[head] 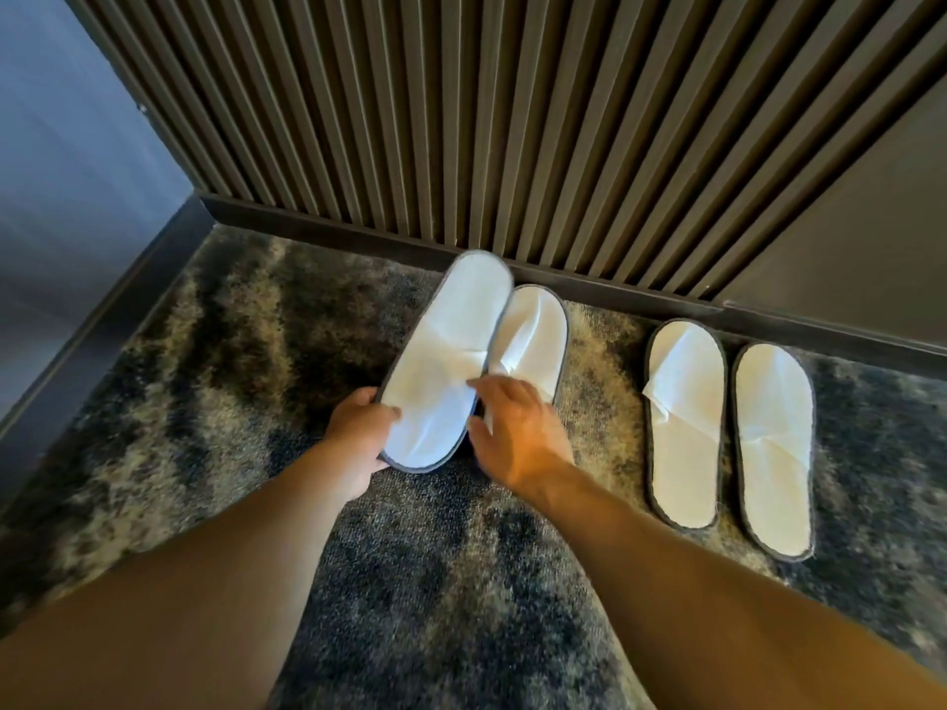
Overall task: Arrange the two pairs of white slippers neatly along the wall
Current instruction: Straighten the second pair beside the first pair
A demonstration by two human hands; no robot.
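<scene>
Four white slippers with grey rims are on the mottled carpet by the slatted wall. My left hand (358, 433) grips the heel end of one slipper (440, 361), which is tilted and overlaps the edge of a second slipper (535, 335) lying beside it. My right hand (517, 427) hovers over the heel of that second slipper with fingers spread, touching the held slipper's strap. To the right, a third slipper (684, 422) and a fourth slipper (776, 448) lie side by side, toes toward the wall.
A dark ribbed wall panel (461, 120) with a skirting board (563, 284) runs along the back. A grey wall (61, 171) closes the left side, forming a corner. Open carpet (205, 351) lies left of the held slipper.
</scene>
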